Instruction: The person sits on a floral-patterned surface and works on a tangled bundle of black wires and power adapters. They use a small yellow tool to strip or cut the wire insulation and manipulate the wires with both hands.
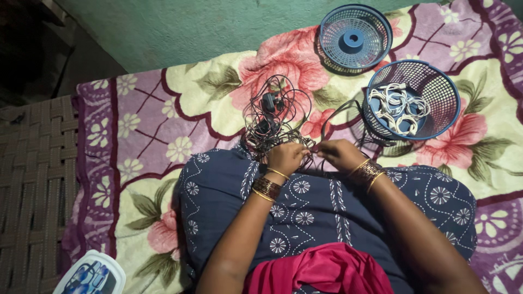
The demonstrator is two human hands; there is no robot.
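I see both hands, left hand (286, 158) and right hand (339, 154), closed on thin black tangled cables (275, 117) lying on the floral blanket (163, 125). Beside the right hand, a round blue mesh basket (436, 87) holds coiled white cords (397, 106); a second blue basket (355, 37) lies behind it.

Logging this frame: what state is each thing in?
Black cables: tangled on the blanket.
Left hand: closed on the black cables.
Right hand: pinching a black cable.
Near basket: upright, holding coiled white cables.
Far basket: holds no cables.
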